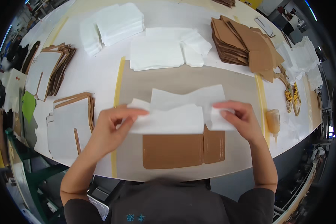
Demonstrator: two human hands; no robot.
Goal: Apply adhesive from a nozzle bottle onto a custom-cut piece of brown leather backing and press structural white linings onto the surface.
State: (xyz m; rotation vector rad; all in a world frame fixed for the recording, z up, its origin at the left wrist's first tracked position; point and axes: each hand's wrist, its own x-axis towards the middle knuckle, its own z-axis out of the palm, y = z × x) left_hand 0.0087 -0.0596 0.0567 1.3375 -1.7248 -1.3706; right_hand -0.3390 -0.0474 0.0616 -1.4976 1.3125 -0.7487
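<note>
Between my hands is a thin white sheet (171,120), bent over on itself with a slit near its right side. My left hand (115,125) pinches its left end between thumb and fingers. My right hand (239,117) pinches the narrow flap at its right end. Under the sheet's near edge lies a brown panel (172,152) with a narrower section on its right, flat on the grey mat (242,149). The sheet covers the panel's far part. Whether the sheet touches the panel, I cannot tell.
White sheets (156,50) lie beyond the mat, with a white stack (121,24) farther left. Brown panels (231,44) are piled far right. Grey-faced panels (71,123) lie left. A bottle of amber liquid (273,122) is right of the yellow tape (263,100).
</note>
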